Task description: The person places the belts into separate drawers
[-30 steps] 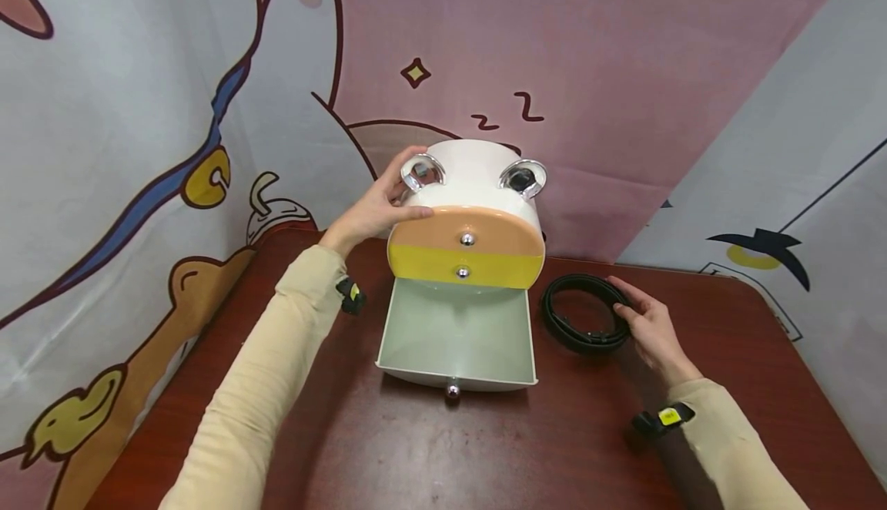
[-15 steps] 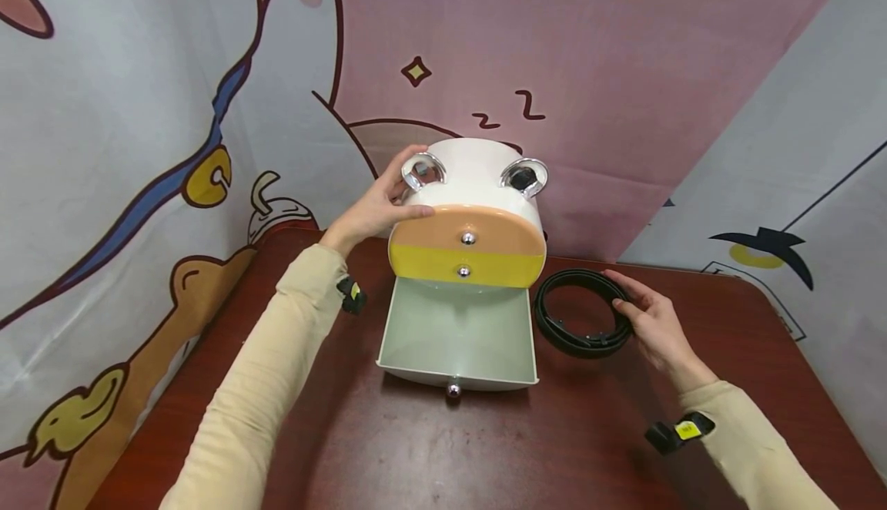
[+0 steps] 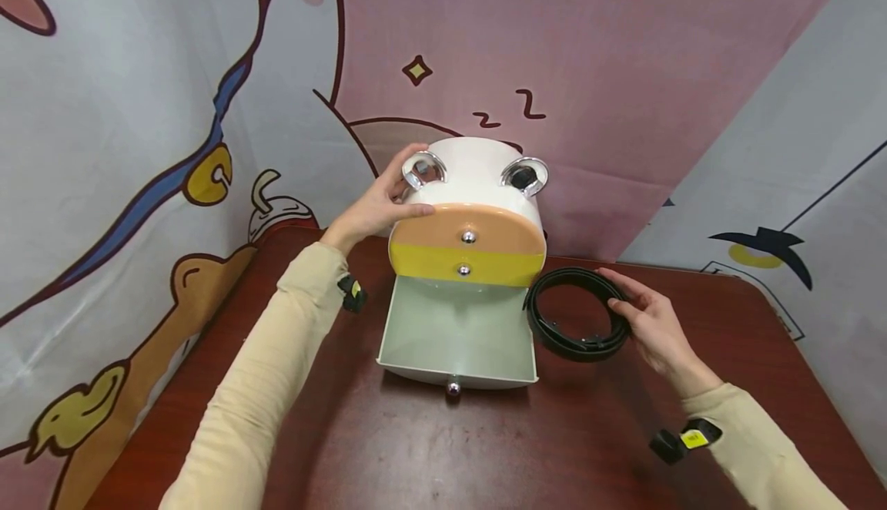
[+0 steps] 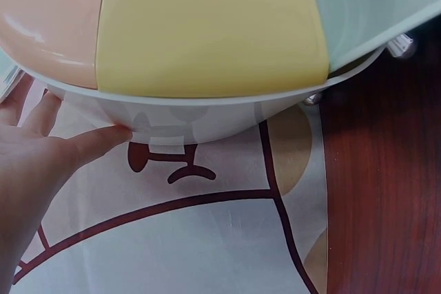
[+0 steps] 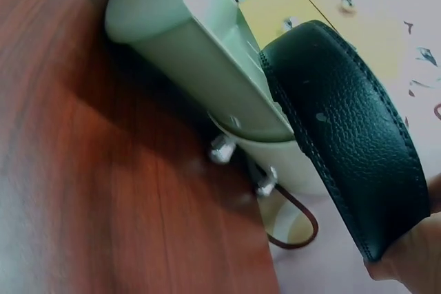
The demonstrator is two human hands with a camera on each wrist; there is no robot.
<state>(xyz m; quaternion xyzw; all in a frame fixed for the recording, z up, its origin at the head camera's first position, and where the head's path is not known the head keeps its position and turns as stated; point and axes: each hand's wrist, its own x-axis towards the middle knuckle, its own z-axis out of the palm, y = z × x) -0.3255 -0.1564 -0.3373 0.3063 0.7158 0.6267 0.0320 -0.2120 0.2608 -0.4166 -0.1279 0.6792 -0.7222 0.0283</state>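
Note:
A white storage box [image 3: 478,167] with silver ring-shaped ears stands on the table. Its front has an orange drawer [image 3: 443,226], a yellow drawer [image 3: 423,266] and, lowest, a pale green drawer [image 3: 453,333] pulled out, nothing visible inside. My left hand [image 3: 377,206] rests on the box's upper left side, thumb at the front edge, fingers by the left ear; the left wrist view shows that thumb [image 4: 103,144] fairly straight. With my right hand [image 3: 651,325] I pinch a coiled black leather belt [image 3: 578,352] by its right side. The coil slightly overlaps the green drawer's right edge.
The dark red wooden table [image 3: 485,456] reaches the cartoon-printed backdrop [image 3: 596,71] at the back and left. Silver feet [image 5: 222,149] show under the box in the right wrist view. A round knob [image 3: 453,388] sticks out from the green drawer's front.
My right hand has shifted the coiled belt left, from beside the green drawer to its right edge. The left hand and the box have stayed in place.

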